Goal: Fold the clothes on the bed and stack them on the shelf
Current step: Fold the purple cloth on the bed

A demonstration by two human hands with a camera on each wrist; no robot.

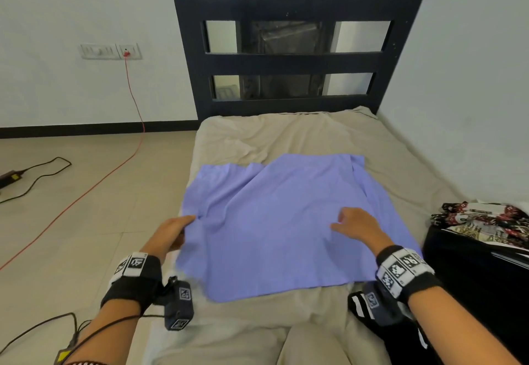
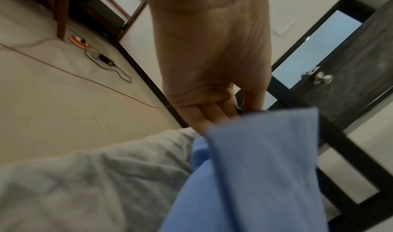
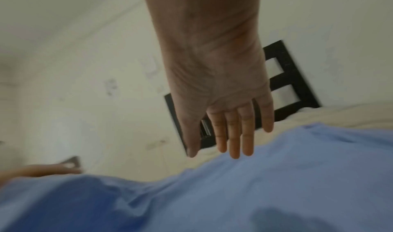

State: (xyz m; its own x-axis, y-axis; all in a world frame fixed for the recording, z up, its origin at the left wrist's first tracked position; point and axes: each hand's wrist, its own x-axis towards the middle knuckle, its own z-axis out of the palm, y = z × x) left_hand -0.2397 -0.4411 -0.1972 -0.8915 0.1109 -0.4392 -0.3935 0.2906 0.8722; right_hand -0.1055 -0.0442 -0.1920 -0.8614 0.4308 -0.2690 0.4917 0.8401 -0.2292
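Observation:
A lavender-blue garment (image 1: 280, 221) lies spread on the beige bed (image 1: 286, 135), with its left part folded over the middle. My left hand (image 1: 177, 230) is at the garment's left edge. In the left wrist view the left hand (image 2: 234, 112) pinches a raised fold of the blue cloth (image 2: 255, 168) between thumb and fingers. My right hand (image 1: 352, 221) is over the garment's right half with its fingers straight and spread. In the right wrist view the right hand (image 3: 234, 143) hangs just above the cloth (image 3: 255, 185); I cannot tell whether it touches.
A dark slatted headboard (image 1: 294, 61) stands at the far end. Patterned clothes (image 1: 483, 221) lie on a black case (image 1: 472, 273) at the right. A black garment with white stripes (image 1: 360, 307) lies under my right wrist. A red cable (image 1: 114, 170) and a black adapter (image 1: 8, 177) are on the floor, left.

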